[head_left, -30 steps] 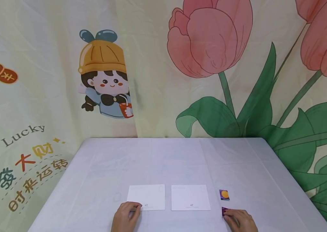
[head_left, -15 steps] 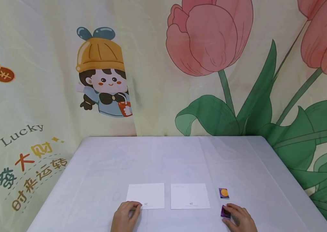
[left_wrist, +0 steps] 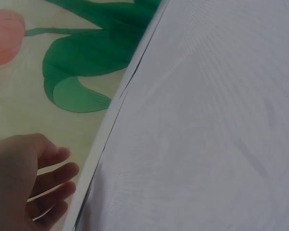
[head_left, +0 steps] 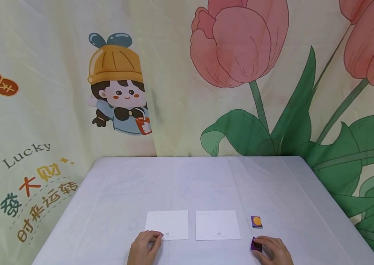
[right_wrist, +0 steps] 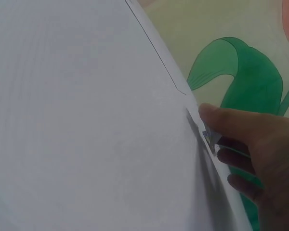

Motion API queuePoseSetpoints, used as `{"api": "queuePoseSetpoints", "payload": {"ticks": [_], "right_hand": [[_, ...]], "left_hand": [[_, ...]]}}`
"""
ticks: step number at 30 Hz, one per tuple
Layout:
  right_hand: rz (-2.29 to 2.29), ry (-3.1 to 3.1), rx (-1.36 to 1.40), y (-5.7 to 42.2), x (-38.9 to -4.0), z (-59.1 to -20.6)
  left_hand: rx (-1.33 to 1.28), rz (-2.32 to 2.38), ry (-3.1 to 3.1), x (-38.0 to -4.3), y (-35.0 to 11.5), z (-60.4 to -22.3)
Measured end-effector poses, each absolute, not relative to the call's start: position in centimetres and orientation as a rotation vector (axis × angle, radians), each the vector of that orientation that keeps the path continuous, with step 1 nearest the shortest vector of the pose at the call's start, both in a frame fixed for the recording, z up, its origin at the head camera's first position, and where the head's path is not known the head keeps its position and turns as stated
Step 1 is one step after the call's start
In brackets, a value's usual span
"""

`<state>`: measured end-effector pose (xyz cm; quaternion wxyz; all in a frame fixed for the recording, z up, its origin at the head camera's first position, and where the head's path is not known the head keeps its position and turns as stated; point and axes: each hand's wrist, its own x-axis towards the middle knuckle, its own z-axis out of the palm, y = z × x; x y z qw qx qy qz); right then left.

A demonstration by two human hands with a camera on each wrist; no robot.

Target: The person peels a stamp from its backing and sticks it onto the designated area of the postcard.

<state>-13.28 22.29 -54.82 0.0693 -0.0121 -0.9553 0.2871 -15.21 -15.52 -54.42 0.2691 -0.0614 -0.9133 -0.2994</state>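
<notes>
Two white postcards lie side by side on the table, the left postcard (head_left: 170,222) and the right postcard (head_left: 217,224). My left hand (head_left: 144,246) rests at the lower left corner of the left postcard, fingers bent loosely, thumb and forefinger close together. In the left wrist view the fingers are relaxed with nothing visible between them. At the right, my right hand (head_left: 274,251) pinches a small dark purple square card (head_left: 255,244) between thumb and fingers. That card is partly covered by the fingertips. Above it lies another small purple card with a yellow disc (head_left: 257,222).
A white cloth covers the table (head_left: 140,184). Behind its far edge hangs a curtain (head_left: 177,92) printed with tulips and a cartoon figure.
The small dark purple card shows more of itself than a second ago and is turned a little in my right fingers. My left hand and the postcards keep their places.
</notes>
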Motion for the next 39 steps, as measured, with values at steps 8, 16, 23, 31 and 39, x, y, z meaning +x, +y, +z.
{"api": "queuePoseSetpoints", "payload": {"ticks": [8, 16, 23, 31, 39], "right_hand": [[0.911, -2.858, 0.015, 21.2, -12.8, -54.1], [0.962, -2.858, 0.172, 19.1, -12.1, -53.4], [1.285, -2.846, 0.340, 17.5, -11.7, -52.7], [1.720, -2.799, 0.500, 15.4, -11.6, -52.6], [1.937, -2.556, 0.670, 14.1, -11.5, -53.0]], "left_hand": [[-0.317, -0.839, -2.342, -14.9, -14.6, -54.0], [-0.492, -0.890, -2.345, -14.2, -12.2, -54.4], [-0.623, -0.989, -2.446, -13.4, -9.8, -53.9], [-0.897, -1.353, -2.481, -12.7, -7.7, -53.5], [-1.012, -1.470, -2.278, -12.4, -6.7, -53.9]]}}
